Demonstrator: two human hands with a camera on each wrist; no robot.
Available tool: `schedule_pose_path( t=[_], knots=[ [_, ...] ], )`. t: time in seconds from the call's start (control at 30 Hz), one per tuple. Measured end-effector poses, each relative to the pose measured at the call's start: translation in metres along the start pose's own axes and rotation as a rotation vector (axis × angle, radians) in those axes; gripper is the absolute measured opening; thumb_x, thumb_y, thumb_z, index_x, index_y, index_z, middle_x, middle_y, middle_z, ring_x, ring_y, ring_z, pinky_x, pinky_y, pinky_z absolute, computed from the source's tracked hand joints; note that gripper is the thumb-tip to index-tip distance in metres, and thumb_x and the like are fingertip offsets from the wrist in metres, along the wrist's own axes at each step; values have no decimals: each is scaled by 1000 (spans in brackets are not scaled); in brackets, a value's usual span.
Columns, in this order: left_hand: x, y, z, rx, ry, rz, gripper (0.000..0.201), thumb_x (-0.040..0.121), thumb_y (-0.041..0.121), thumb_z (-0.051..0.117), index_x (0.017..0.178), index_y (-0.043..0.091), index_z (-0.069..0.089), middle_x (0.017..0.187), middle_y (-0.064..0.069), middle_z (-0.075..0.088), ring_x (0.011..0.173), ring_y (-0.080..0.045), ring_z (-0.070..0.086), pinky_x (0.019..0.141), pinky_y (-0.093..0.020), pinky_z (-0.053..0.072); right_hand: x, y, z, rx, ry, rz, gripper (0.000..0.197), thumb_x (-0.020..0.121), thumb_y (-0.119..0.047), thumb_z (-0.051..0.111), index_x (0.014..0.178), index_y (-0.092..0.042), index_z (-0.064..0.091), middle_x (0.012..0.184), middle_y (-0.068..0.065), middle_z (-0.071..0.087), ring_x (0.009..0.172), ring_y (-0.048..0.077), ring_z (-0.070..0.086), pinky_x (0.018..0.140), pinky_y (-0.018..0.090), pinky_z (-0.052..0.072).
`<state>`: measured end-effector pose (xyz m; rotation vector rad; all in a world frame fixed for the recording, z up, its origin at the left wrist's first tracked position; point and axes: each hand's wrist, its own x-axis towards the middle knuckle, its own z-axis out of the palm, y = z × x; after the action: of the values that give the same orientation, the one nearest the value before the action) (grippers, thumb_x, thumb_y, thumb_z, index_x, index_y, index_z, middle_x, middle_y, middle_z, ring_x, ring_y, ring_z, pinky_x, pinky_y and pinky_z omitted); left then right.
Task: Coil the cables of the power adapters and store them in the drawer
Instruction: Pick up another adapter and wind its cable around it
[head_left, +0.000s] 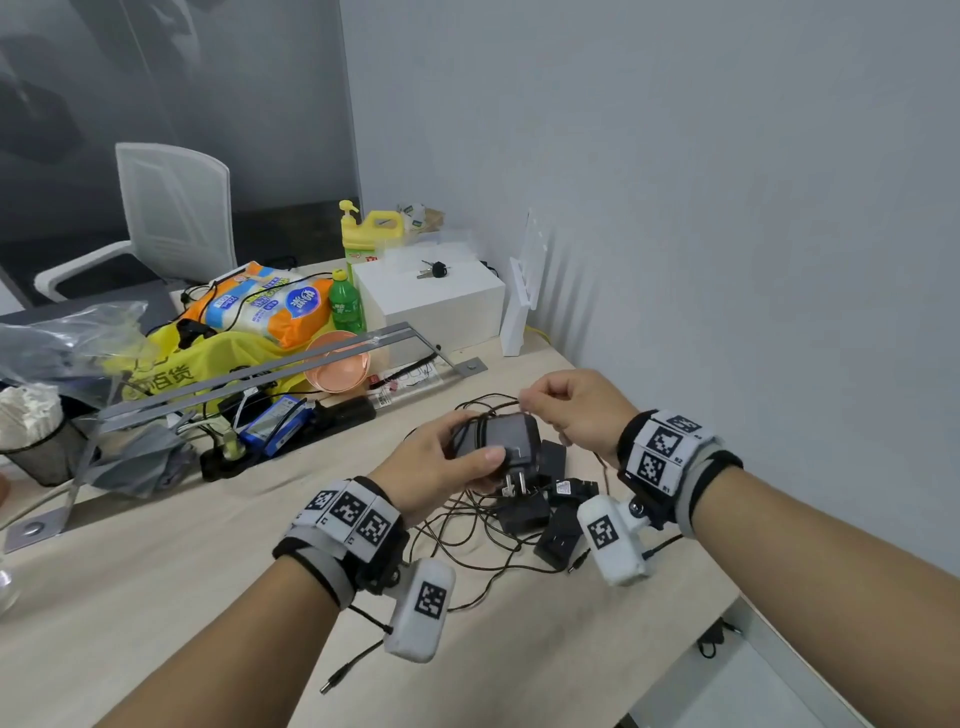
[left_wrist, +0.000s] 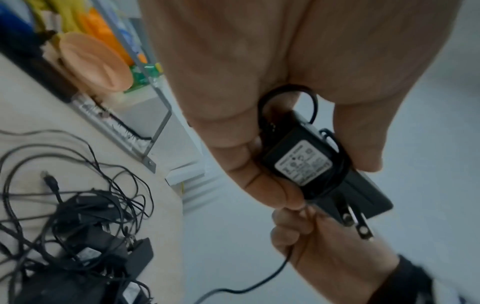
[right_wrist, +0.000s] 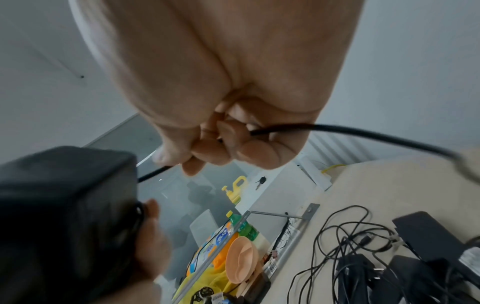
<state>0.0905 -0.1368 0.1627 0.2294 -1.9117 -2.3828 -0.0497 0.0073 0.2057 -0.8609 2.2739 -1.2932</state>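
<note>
Both hands: raised above the counter (head_left: 156, 571)
Left hand (head_left: 441, 462): fingers (left_wrist: 262, 185) curled around an adapter (head_left: 506, 441)
Right hand (head_left: 576, 410): fingers (right_wrist: 221, 139) pinching its cable (right_wrist: 363, 133)

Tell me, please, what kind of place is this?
Probably an office or workroom: a light wooden desk against a plain wall, a white office chair behind it, and a pile of power adapters with tangled cables.

The right hand (right_wrist: 228, 127) pinches a black cable (right_wrist: 363, 133) above the desk (right_wrist: 389, 185).

Five power adapters (head_left: 506, 441), two hands (head_left: 436, 462).
</note>
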Motion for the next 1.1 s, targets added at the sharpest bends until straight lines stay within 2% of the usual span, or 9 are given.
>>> schedule_pose_path(
  t=[0.17, 0.3, 0.5, 0.57, 0.63, 0.73, 0.87, 1.03, 1.1],
  knots=[
    [8, 7, 11, -233, 183, 86, 52, 75, 14, 72, 121, 0, 52, 105, -17, 64, 87, -24, 67, 76, -33, 58, -11, 4, 14, -50, -71, 66, 29, 97, -27, 55, 76, -10, 66, 51, -10, 50, 47, 11, 39, 48, 24, 32],
    [12, 5, 10, -203, 339, 113, 49, 77, 17, 70, 120, 0, 54, 101, -17, 67, 81, -23, 68, 71, -30, 58, -24, 4, 26, -163, -113, 35, 30, 98, -26, 49, 74, -24, 66, 56, -6, 51, 45, 6, 42, 50, 22, 36],
    [18, -5, 4, 7, 446, 108, 35, 82, 15, 73, 112, 8, 58, 101, -18, 67, 79, -23, 68, 66, -27, 56, -26, 3, 34, -226, -82, 13, 35, 95, -22, 50, 63, -28, 63, 46, -14, 52, 49, 7, 46, 56, 25, 38],
    [20, -6, 1, 221, 508, 117, 40, 78, 22, 78, 110, 14, 56, 98, -8, 68, 83, -22, 69, 70, -31, 56, -27, 1, 35, -259, -99, 25, 31, 95, -22, 50, 71, -26, 69, 46, -17, 52, 52, 3, 47, 59, 24, 38],
    [19, -5, -3, 450, 561, 124, 45, 75, 28, 81, 110, 19, 53, 94, 7, 62, 83, -11, 64, 73, -26, 53, -30, -4, 34, -329, -120, 13, 28, 95, -26, 50, 78, -24, 72, 58, -15, 57, 61, 5, 53, 64, 26, 43],
    [15, -4, -9, 663, 481, 117, 47, 73, 32, 81, 108, 25, 51, 94, 14, 55, 84, 0, 55, 69, -20, 45, -30, -16, 30, -465, -142, -60, 29, 94, -30, 52, 75, -19, 71, 72, -3, 67, 72, 16, 61, 69, 30, 49],
    [10, -3, -16, 754, 244, 63, 49, 71, 32, 82, 111, 29, 52, 101, 10, 59, 89, -6, 60, 70, -20, 50, -24, -26, 21, -598, -153, -157, 28, 91, -36, 59, 69, -19, 65, 64, -5, 60, 67, 16, 57, 63, 30, 46],
    [9, 6, -22, 844, 48, 40, 50, 70, 31, 84, 112, 28, 55, 102, 7, 63, 92, -9, 62, 71, -17, 53, -16, -21, 13, -483, -261, -177, 19, 82, -35, 73, 71, -19, 71, 60, -7, 62, 56, 3, 53, 59, 20, 44],
    [9, 9, -24, 843, -11, 22, 48, 70, 32, 84, 110, 31, 57, 101, 8, 64, 91, -11, 63, 77, -22, 54, -14, -19, 14, -361, -244, -186, 16, 77, -29, 78, 71, -18, 70, 63, -7, 64, 57, 2, 54, 62, 21, 47]
  ],
)
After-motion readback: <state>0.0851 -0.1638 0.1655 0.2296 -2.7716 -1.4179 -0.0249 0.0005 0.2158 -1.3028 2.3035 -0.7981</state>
